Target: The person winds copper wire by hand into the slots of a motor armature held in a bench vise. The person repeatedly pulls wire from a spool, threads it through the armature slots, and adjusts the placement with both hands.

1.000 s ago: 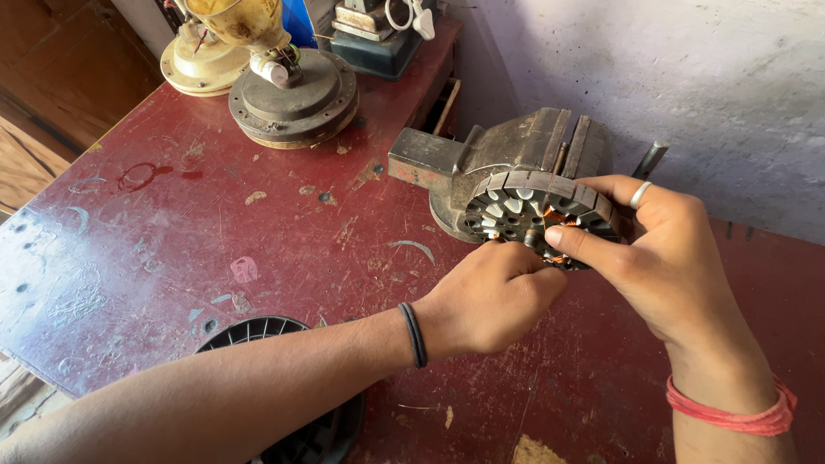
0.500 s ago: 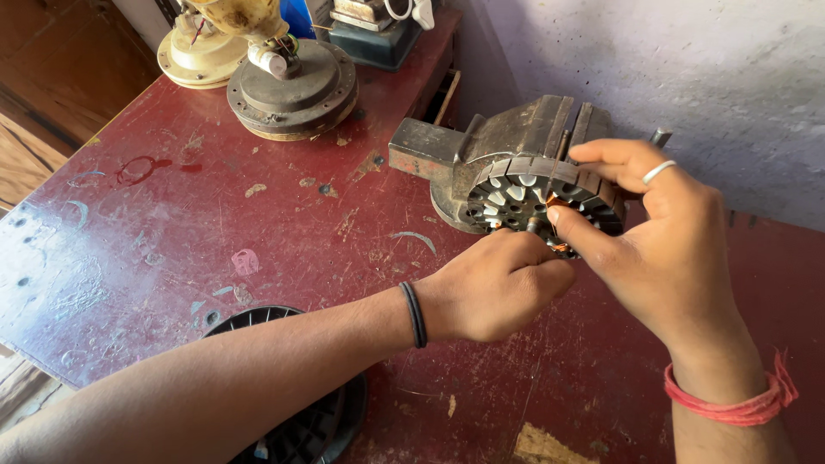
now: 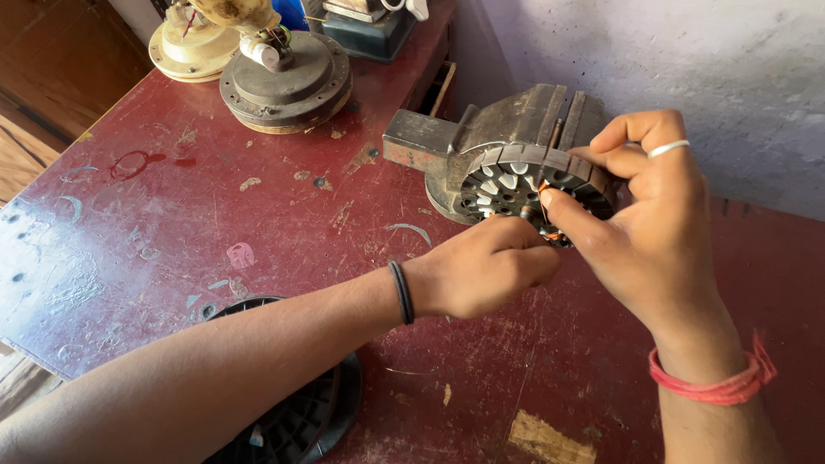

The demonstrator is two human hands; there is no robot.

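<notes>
Right hand (image 3: pixel 653 215) shifted lower pinching copper wire (image 3: pixel 543 191), left hand (image 3: pixel 481 266) fisted against slotted steel stator ring (image 3: pixel 516 176), scuffed red table (image 3: pixel 215 215)

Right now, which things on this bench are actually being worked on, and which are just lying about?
In hand: slotted stator core, copper wire, bench vise, left hand, right hand.

Lying about: round motor housing, cream fan base, black plastic spool, red table.
</notes>
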